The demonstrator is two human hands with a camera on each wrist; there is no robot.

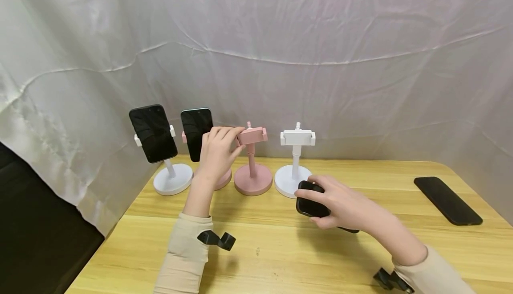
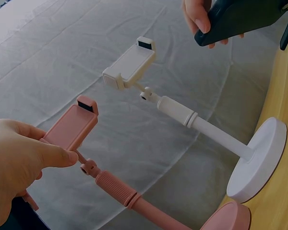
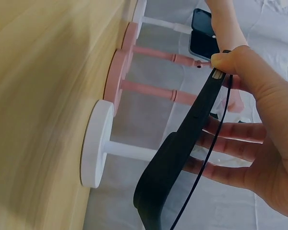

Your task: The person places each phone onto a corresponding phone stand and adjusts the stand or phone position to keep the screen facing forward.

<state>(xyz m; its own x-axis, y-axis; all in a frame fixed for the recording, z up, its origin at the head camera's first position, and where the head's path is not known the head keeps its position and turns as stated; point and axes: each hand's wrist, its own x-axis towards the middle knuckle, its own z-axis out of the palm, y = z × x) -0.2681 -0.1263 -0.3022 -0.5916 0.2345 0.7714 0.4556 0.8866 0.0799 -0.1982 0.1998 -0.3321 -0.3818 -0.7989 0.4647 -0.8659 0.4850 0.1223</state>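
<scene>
My left hand (image 1: 216, 151) pinches the left end of the clamp (image 1: 251, 136) on a pink phone stand, thumb in front, as the left wrist view also shows. No phone sits in that clamp. To its right is a white phone stand (image 1: 298, 138), its clamp likewise without a phone. Low in front of this white stand, my right hand (image 1: 340, 202) grips a black phone (image 1: 309, 207) between thumb and fingers, tilted and held above the table. In the right wrist view the held phone (image 3: 201, 112) appears nearly edge-on, with the fingers behind it.
At the left, a white stand (image 1: 173, 180) holds a dark phone (image 1: 153, 133). Beside it another phone (image 1: 195, 129) sits in a second pink stand (image 1: 225, 181), partly behind my left hand. One more black phone (image 1: 448, 200) lies on the wooden table at right. A pale curtain (image 1: 320, 62) hangs behind.
</scene>
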